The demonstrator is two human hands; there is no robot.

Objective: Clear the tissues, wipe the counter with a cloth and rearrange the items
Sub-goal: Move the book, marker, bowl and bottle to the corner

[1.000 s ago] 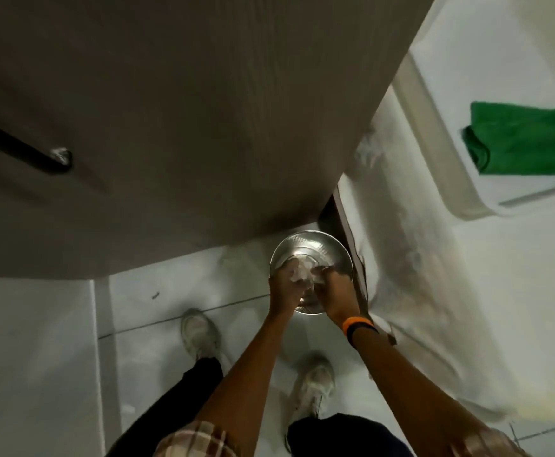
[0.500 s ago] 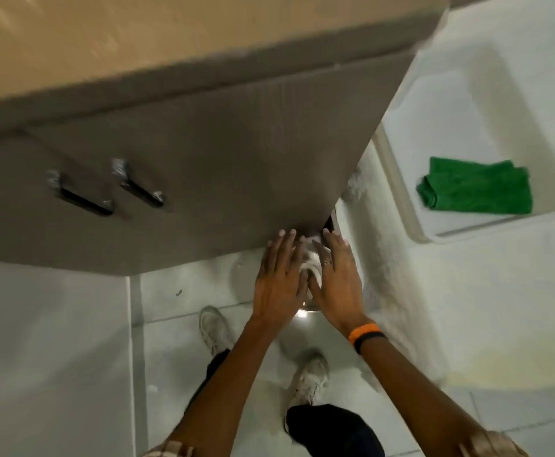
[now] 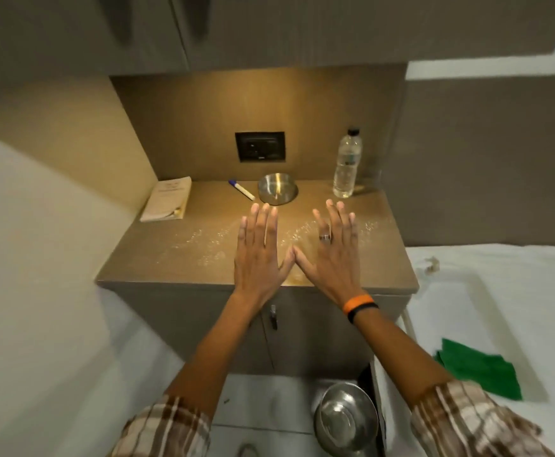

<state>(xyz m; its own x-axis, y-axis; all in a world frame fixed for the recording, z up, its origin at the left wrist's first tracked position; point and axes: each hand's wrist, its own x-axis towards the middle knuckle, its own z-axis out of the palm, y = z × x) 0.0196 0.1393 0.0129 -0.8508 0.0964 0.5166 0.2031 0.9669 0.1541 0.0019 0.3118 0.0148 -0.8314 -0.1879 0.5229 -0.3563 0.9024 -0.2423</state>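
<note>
My left hand (image 3: pixel 259 249) and my right hand (image 3: pixel 330 250) are held flat over the brown counter (image 3: pixel 177 258), fingers spread, palms down, thumbs almost touching, both empty. White crumbs or droplets are scattered across the counter around them. At the back of the counter lie a booklet (image 3: pixel 168 198), a pen (image 3: pixel 241 189), a small steel bowl (image 3: pixel 277 193) and a clear water bottle (image 3: pixel 347 164). A folded green cloth (image 3: pixel 480 369) lies in a white tray (image 3: pixel 460 291) to the right. A round steel bin (image 3: pixel 345 418) stands on the floor below.
A black wall socket (image 3: pixel 260 146) sits above the counter. Cabinet doors with a handle (image 3: pixel 272 316) are under it, and upper cabinets hang overhead. A white surface (image 3: pixel 516 258) flanks the counter on the right and a white wall (image 3: pixel 22 258) on the left.
The view has risen from the floor bin to the counter. Both hands, earlier down at the bin with white tissue, have come up empty and spread over the counter.
</note>
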